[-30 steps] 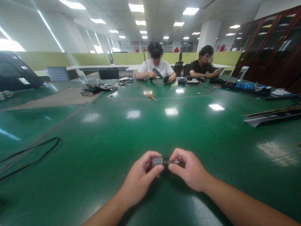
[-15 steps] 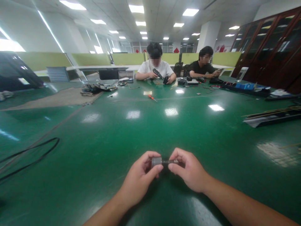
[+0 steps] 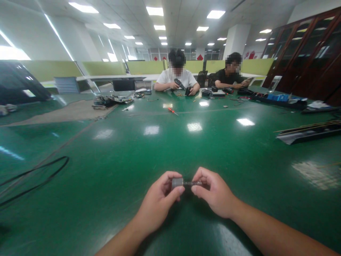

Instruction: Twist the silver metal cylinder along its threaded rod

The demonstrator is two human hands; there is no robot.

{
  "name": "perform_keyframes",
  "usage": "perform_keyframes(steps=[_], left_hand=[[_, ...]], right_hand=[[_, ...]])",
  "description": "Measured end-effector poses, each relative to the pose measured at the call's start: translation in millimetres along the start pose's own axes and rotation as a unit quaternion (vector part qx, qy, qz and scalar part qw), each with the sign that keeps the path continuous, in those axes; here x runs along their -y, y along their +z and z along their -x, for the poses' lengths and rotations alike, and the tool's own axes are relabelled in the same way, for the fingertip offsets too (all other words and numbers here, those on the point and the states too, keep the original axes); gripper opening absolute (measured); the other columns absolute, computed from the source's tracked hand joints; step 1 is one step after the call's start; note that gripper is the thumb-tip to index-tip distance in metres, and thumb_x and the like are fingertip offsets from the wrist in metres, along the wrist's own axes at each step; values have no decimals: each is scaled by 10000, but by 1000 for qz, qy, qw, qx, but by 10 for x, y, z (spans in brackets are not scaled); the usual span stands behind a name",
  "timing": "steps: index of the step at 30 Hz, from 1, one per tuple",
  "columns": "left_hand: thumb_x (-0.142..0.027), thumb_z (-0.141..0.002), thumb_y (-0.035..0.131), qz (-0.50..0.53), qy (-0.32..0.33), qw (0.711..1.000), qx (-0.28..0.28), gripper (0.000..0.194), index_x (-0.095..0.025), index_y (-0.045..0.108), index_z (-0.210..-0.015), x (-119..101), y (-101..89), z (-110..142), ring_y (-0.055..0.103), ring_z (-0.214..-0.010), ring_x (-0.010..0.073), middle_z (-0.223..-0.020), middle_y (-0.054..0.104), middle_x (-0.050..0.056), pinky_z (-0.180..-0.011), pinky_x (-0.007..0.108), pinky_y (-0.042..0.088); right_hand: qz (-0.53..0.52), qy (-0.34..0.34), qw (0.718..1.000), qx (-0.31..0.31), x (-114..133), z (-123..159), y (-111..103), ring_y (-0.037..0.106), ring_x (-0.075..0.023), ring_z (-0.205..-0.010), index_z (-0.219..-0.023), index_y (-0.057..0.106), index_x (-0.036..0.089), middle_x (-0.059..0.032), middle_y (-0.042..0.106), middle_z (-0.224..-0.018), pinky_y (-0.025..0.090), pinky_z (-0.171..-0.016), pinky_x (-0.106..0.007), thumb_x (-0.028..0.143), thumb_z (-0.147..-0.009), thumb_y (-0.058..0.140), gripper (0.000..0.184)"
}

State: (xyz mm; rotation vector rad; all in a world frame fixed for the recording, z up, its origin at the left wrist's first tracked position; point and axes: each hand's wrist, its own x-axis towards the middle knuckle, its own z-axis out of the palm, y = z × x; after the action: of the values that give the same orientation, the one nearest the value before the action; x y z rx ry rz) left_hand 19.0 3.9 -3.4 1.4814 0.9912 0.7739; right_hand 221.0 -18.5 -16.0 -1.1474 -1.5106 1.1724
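Between my two hands, low over the green table (image 3: pixel 128 149), lies a small grey metal cylinder (image 3: pixel 177 182) with a thin dark shaft (image 3: pixel 188 184) reaching to the right from its end. My left hand (image 3: pixel 160 195) has fingers and thumb closed around the cylinder. The far part of the shaft is pinched by my right hand (image 3: pixel 213 192), its thumb below and fingers above. The piece is held level, pointing left to right. Its exact kind is too small to make out, and my fingers hide part of it.
A black cable (image 3: pixel 57 170) loops on the left. An orange screwdriver (image 3: pixel 172 111) lies farther off. At right sits a dark tray with thin rods (image 3: pixel 306 133). Across the table, one person (image 3: pixel 177 76) holds a power tool (image 3: pixel 179 84); another person (image 3: pixel 231 74) sits right of them.
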Motion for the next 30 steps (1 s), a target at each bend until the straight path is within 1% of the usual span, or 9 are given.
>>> perform_keyframes(steps=[9, 15, 20, 30], left_hand=[[-328, -894, 643, -1, 4, 1000, 0, 265, -188, 548, -1098, 8, -1, 4, 564, -697, 152, -797, 595, -14, -686, 271, 443], [-323, -893, 644, -1, 3, 1000, 1, 260, -186, 551, -1094, -18, 4, 6, 562, -689, 148, -780, 591, -20, -678, 264, 439], [-314, -901, 638, -6, 4, 1000, 0, 250, -183, 552, -1096, -22, 3, 5, 564, -690, 147, -785, 593, -16, -684, 267, 441], [-319, -899, 634, -3, -1, 1000, -3, 264, -179, 545, -1104, -24, 5, 2, 563, -681, 149, -767, 589, -18, -678, 269, 434]], right_hand=[[-3, 4, 1000, -2, 24, -6, 0, 516, -133, -589, -804, 532, 198, 31, 574, -652, 370, -565, -251, 183, -810, 611, 81], [1, 2, 1000, -1, 20, -11, -7, 491, -127, -579, -800, 530, 197, 42, 545, -638, 361, -558, -246, 186, -810, 612, 84], [8, -5, 1000, 0, 23, -11, -13, 515, -131, -589, -803, 530, 198, 34, 570, -650, 373, -567, -250, 181, -815, 613, 86], [5, 6, 1000, -5, 12, -1, -11, 530, -134, -587, -813, 531, 200, 30, 584, -653, 374, -563, -250, 181, -817, 608, 79]])
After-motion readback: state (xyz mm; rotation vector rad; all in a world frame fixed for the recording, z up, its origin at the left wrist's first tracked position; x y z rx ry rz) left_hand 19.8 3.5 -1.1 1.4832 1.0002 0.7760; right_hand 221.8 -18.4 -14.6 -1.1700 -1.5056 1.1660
